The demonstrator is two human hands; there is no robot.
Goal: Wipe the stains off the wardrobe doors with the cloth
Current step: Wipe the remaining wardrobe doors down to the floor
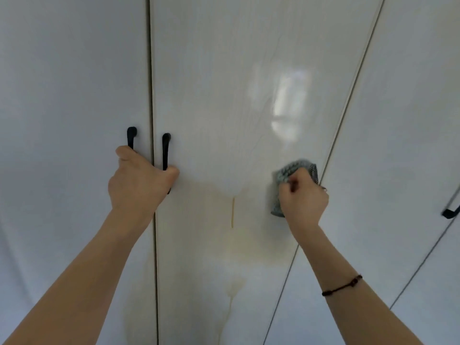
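White wardrobe doors fill the view. The middle door (224, 95) carries a pale yellowish stain (232, 212) with a thin drip line running down its centre and fainter marks lower down. My right hand (302, 197) grips a grey-green cloth (288, 171) and holds it against the middle door near its right edge, level with the top of the stain. My left hand (139, 180) is curled round the two black handles (165, 150) at the seam between the left door and the middle door.
A third door (398, 120) stands to the right, with part of another black handle (450, 212) at the frame's right edge. A bright reflection lies on the middle door above the cloth. A dark cord bracelet circles my right wrist.
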